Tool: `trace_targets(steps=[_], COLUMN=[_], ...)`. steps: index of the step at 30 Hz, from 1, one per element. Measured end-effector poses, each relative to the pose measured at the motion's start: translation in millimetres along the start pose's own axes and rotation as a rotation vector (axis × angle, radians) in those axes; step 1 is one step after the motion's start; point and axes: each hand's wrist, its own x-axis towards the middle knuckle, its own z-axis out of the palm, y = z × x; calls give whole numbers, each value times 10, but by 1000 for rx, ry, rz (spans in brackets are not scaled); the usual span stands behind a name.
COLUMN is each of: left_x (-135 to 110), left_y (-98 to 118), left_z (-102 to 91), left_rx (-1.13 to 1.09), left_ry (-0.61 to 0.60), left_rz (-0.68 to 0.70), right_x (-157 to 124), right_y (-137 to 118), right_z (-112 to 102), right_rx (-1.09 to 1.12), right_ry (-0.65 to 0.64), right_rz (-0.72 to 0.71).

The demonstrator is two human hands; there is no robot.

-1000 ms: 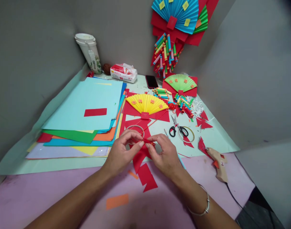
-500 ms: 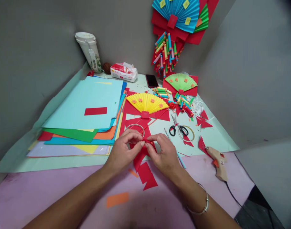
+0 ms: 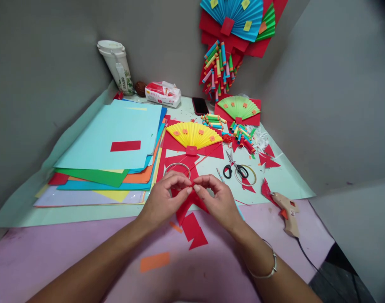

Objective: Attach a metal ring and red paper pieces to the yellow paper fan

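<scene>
My left hand (image 3: 163, 198) and my right hand (image 3: 218, 199) meet fingertip to fingertip over the table, both pinched on a small red piece (image 3: 191, 185) tied to a thin red string (image 3: 208, 155). The string runs up toward a yellow paper fan (image 3: 192, 134) on red paper. Under my hands lie red paper cut-outs (image 3: 192, 227). A thin metal ring (image 3: 177, 167) rests just beyond my left fingers. What exactly the pinched piece is stays too small to tell.
A stack of coloured paper sheets (image 3: 110, 147) fills the left. Scissors (image 3: 233, 166), rolled paper tubes (image 3: 239, 134), a green fan (image 3: 238, 107), a phone (image 3: 200, 106), a tissue pack (image 3: 162, 94) and a cup (image 3: 117, 65) lie beyond. A glue gun (image 3: 287, 210) sits right.
My fingertips have drawn closer together on the red piece, the right hand shifting slightly left. Everything else on the table stays put.
</scene>
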Motion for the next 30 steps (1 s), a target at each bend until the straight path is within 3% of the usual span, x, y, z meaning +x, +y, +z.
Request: trace_targets(steps=[17, 30], left_x=[13, -2], left_y=[-11, -2], left_z=[0, 5], left_rx=[-10, 23], left_ry=[-42, -34], left_rz=[-46, -43], right_x=[23, 23], right_y=[15, 14], right_z=[-10, -20], right_rx=[105, 33], right_ry=[14, 7], right_rz=[103, 69])
